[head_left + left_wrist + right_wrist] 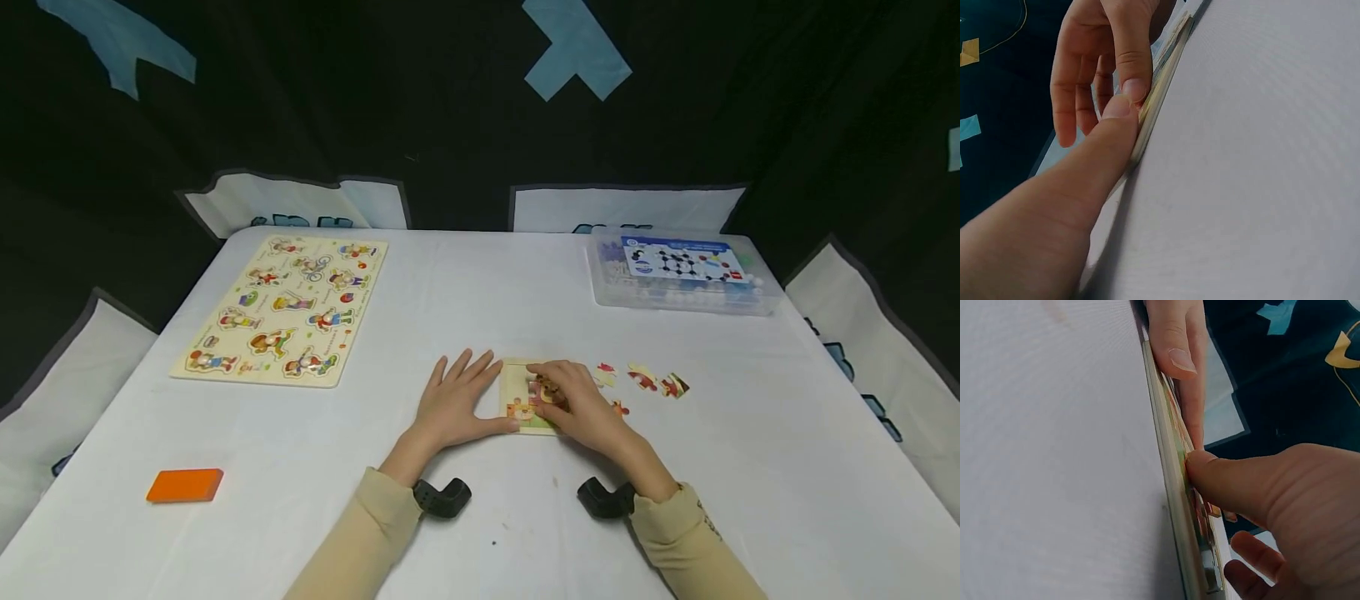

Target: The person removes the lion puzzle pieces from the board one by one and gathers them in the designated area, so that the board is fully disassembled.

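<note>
A small wooden jigsaw board (513, 380) lies on the white table with several picture pieces in its frame. My left hand (454, 407) lies at the board's left side, fingers spread, its thumb touching the lower left edge. Over the board's right part, my right hand (587, 408) has its thumb and fingers bent around a brown puzzle piece (550, 390), mostly covered by the hand. The right wrist view shows that thumb (1222, 478) touching the puzzle surface. Loose jigsaw pieces (642, 377) lie right of the board, some partly behind the right hand.
A large wooden peg puzzle (277, 312) with figures lies at the left. A clear plastic case (678, 271) with a blue and white label stands at the back right. An orange block (185, 486) sits at the front left of the white table (465, 292).
</note>
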Tool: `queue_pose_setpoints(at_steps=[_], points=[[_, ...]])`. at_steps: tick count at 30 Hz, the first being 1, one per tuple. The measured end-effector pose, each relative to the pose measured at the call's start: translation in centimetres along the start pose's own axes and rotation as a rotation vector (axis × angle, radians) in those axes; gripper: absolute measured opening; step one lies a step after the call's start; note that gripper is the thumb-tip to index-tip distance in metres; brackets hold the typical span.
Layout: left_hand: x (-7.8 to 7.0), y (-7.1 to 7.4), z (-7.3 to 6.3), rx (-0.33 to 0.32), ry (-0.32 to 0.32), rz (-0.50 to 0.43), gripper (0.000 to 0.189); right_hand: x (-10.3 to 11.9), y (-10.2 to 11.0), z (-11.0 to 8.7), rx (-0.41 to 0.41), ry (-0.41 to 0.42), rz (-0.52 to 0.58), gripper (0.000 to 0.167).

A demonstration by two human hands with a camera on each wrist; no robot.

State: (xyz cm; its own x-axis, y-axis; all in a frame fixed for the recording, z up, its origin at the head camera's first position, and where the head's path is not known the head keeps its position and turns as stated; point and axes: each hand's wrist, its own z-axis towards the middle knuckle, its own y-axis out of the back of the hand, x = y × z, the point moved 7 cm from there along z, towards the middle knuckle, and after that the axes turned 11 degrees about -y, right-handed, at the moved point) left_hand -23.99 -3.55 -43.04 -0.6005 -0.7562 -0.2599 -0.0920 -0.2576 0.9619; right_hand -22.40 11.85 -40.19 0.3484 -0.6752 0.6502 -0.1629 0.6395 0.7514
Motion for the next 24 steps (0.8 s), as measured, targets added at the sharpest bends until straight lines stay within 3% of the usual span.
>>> queue_pose_setpoints(at_steps=[8,16,20,24], points=[[0.0,0.0,0.0,-0.009,-0.009,-0.01,0.095,0.0,0.1,0.2,0.019,0.01,0.109,0.049],[-0.1,0.1,0.0,-0.022,-0.019,-0.008,0.094,0.1,0.6,0.1,-0.019,0.011,0.137,0.048],[0.0,0.1,-0.1,-0.025,-0.02,-0.015,0.094,0.2,2.0,-0.1,-0.069,-0.031,0.194,0.044],[-0.1,0.1,-0.1,-0.032,-0.029,-0.019,0.094,0.4,4.8,-1.1,-0.106,-0.14,0.255,0.043]])
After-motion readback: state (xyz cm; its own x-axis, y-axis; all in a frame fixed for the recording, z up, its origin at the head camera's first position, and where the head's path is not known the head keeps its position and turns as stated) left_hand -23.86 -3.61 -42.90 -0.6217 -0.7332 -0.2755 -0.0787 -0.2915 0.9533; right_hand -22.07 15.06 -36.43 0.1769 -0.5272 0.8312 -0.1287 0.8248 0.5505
